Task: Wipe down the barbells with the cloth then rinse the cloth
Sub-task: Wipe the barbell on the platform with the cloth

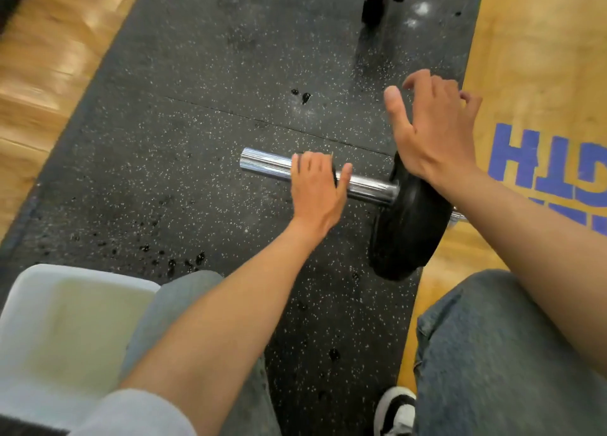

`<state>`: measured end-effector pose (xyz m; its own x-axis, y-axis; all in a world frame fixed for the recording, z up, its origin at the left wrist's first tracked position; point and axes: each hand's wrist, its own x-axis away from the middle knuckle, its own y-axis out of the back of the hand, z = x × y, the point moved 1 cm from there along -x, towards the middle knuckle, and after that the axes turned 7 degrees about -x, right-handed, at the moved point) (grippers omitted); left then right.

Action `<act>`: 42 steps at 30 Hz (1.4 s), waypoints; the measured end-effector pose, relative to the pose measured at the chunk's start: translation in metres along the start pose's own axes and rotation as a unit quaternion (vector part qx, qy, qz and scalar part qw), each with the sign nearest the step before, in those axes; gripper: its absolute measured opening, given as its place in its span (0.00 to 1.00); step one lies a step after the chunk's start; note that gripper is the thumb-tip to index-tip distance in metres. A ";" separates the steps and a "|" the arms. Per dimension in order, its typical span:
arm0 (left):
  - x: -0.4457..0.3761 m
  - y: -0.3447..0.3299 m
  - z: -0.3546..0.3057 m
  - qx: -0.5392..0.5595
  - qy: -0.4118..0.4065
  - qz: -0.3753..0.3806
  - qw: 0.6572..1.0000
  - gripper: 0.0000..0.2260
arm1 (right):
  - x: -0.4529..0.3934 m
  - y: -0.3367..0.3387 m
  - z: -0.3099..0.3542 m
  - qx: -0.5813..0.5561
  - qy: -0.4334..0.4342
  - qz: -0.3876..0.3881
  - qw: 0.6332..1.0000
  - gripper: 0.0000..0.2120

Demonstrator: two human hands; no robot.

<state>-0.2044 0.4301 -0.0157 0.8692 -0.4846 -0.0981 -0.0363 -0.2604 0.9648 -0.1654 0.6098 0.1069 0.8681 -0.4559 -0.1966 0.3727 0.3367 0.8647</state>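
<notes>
Rubber mat, speckled and wet, runs between wood floor at both sides. Left hand grips the bar; right hand hovers loosely spread above the plate. Tub lower left.

The only lettering you can read is on the wooden platform at your right: large blue block capitals painted straight on the wood. From where you stand they are upside down. Turned round, the visible row gives "GTH", with the G cut off at the frame's right edge, so you are seeing the tail of a longer word whose start lies out of view. Below that row, beside your right forearm, a second patch of the same blue paint shows, but too little of it is exposed for you to make out any letter. You will find nothing else legible here.
</notes>
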 end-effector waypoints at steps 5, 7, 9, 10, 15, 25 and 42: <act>0.011 -0.012 -0.055 0.024 -0.191 0.053 0.980 0.26 | -0.003 0.000 -0.001 -0.006 -0.001 -0.011 1.000 0.29; 0.000 -0.002 -0.014 0.004 -0.195 0.045 0.980 0.23 | -0.004 0.000 0.000 -0.010 0.002 -0.005 1.000 0.29; -0.014 0.010 0.046 -0.033 -0.119 0.012 0.992 0.21 | -0.006 0.001 0.001 -0.005 0.007 0.001 1.000 0.29; -0.018 0.016 0.072 -0.053 -0.070 0.011 0.996 0.21 | -0.007 0.001 0.001 -0.002 0.010 0.003 1.000 0.29; -0.016 0.011 0.025 -0.061 0.021 0.064 0.996 0.27 | -0.007 -0.001 0.004 0.014 0.016 0.000 1.000 0.30; -0.040 0.042 0.138 -0.108 -0.060 0.126 0.984 0.36 | -0.009 -0.002 0.005 0.019 0.046 0.003 0.999 0.30; -0.009 0.027 0.102 -0.067 -0.070 0.074 0.993 0.25 | 0.060 -0.113 0.041 -0.002 -0.209 0.200 0.957 0.32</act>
<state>-0.2633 0.3421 -0.0142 0.7814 -0.6237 0.0222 -0.0836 -0.0693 0.9941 -0.1695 0.5104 0.0166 0.7346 -0.5799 0.3522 0.0400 0.5553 0.8307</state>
